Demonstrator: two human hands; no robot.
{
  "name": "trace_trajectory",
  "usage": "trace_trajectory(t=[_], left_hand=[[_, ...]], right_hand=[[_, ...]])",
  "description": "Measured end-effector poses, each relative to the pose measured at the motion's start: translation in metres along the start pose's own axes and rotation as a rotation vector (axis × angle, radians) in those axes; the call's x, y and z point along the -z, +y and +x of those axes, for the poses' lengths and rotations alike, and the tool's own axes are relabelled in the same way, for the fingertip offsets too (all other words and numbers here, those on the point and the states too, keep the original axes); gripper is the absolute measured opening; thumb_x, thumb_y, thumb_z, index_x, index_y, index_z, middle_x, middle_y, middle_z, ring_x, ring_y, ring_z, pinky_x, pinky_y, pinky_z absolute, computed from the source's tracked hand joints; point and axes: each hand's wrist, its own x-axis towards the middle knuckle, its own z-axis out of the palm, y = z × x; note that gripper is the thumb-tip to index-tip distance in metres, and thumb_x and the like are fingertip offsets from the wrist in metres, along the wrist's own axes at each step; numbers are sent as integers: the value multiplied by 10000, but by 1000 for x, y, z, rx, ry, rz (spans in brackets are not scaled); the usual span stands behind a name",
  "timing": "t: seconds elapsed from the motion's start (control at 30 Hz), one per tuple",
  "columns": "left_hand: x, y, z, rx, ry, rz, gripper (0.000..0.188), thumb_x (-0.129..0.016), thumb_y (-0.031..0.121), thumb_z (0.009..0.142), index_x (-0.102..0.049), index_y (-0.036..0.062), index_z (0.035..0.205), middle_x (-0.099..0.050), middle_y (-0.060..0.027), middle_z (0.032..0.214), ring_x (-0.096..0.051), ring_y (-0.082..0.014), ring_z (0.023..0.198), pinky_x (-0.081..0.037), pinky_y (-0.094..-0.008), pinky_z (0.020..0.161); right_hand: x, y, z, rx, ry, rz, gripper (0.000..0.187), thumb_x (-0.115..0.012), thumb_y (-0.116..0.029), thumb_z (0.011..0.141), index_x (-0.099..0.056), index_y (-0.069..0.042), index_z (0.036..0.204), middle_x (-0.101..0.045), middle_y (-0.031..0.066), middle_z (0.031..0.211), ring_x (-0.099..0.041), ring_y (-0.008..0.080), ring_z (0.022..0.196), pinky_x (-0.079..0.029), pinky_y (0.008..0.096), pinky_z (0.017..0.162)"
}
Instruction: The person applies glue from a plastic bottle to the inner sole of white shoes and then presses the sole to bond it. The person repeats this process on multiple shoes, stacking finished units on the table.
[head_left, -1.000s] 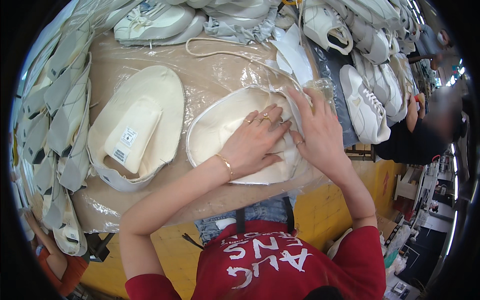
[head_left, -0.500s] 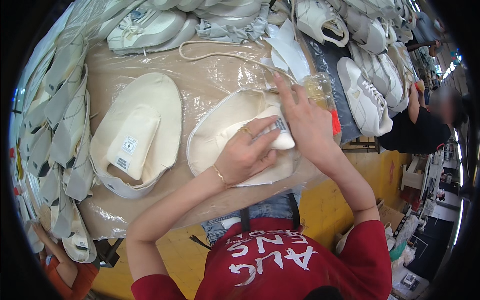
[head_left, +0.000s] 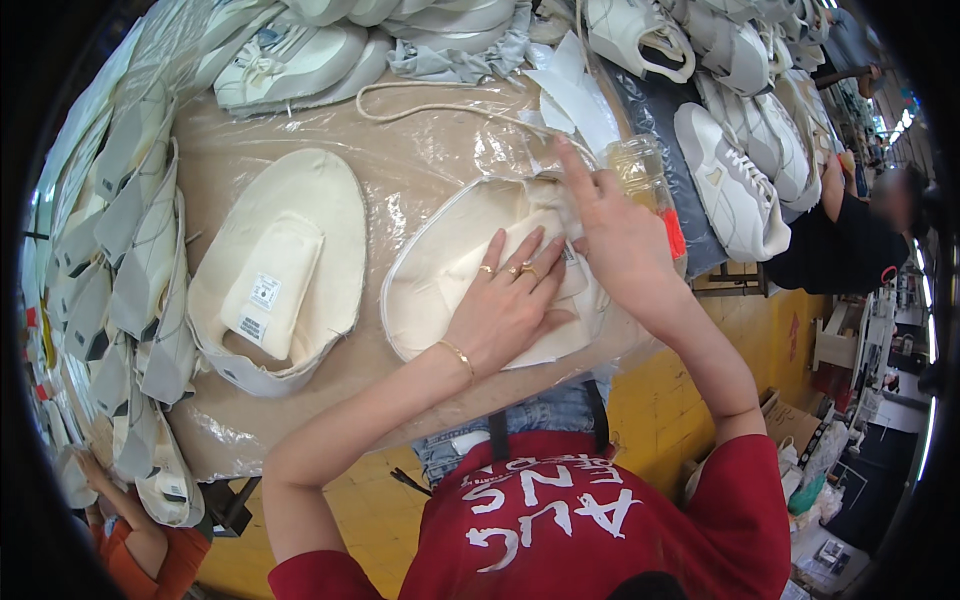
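A cream shoe upper [head_left: 420, 270] lies inside up on the table in front of me. My left hand [head_left: 505, 300] rests flat on its padded tongue, fingers spread, with rings on several of them. At the upper's right edge is my right hand [head_left: 630, 245]; its index finger points away from me while the other fingers curl at the edge, and its thumb is mostly hidden. The tongue's printed label is almost covered by my hands. To the left sits a second cream upper [head_left: 340, 220], its padded tongue [head_left: 275, 285] and white labels showing.
Pale uppers [head_left: 145, 280] hang in rows at the left. Shoes [head_left: 300, 60] are piled along the back, and white sneakers [head_left: 720, 180] line the right. A cord [head_left: 430, 110], white scraps [head_left: 575, 100] and a clear container [head_left: 640, 170] lie beyond my hands. Other people work at both sides.
My left hand has gone from bent fingers at the tongue's end to lying flat on it. The tongue is now pressed down into the upper. My right hand has shifted slightly right.
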Motion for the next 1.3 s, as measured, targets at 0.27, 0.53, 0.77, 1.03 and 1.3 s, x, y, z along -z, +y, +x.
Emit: trace_trajectory(t=[0.27,0.53,0.77,1.03,1.3], left_hand=[[6,1,0,31,-87,-55,616,-524,463,940,-485,5,1350,-427,-149,1469,-325,-314,1414,-204,-507,1167],[6,1,3,25,-92,-46,556,-568,409,918,-516,-7,1283,-446,-174,1439,-357,-310,1390,-227,-523,1156],[60,25,-59,127,315,-2,357,-666,287,869,-619,87,1161,-559,-111,1338,-498,-273,1276,-340,-461,1089],[175,-9,-144,625,582,285,284,-699,206,852,-679,94,1112,-632,-108,1242,-575,-281,1184,-389,-424,1022],[178,-26,-134,522,603,165,277,-672,251,883,-671,104,1118,-638,-93,1218,-558,-259,1203,-347,-435,1056]], right_hand=[[39,54,8,396,-139,603,935,-817,-318,754,-305,-136,1514,-569,181,1256,-580,268,1118,-451,395,971],[37,5,81,579,-193,339,732,-795,-326,765,-479,-86,1379,-608,170,1183,-583,303,1114,-463,383,924],[33,-29,99,767,-370,120,590,-837,-372,667,-625,-25,1094,-672,198,992,-635,372,971,-492,424,842],[106,21,91,761,-528,205,403,-816,-357,739,-695,16,832,-658,133,720,-662,219,694,-494,343,642],[191,-20,128,383,-73,1153,359,-731,-260,872,-653,17,1085,-691,34,945,-666,109,777,-533,241,715]])
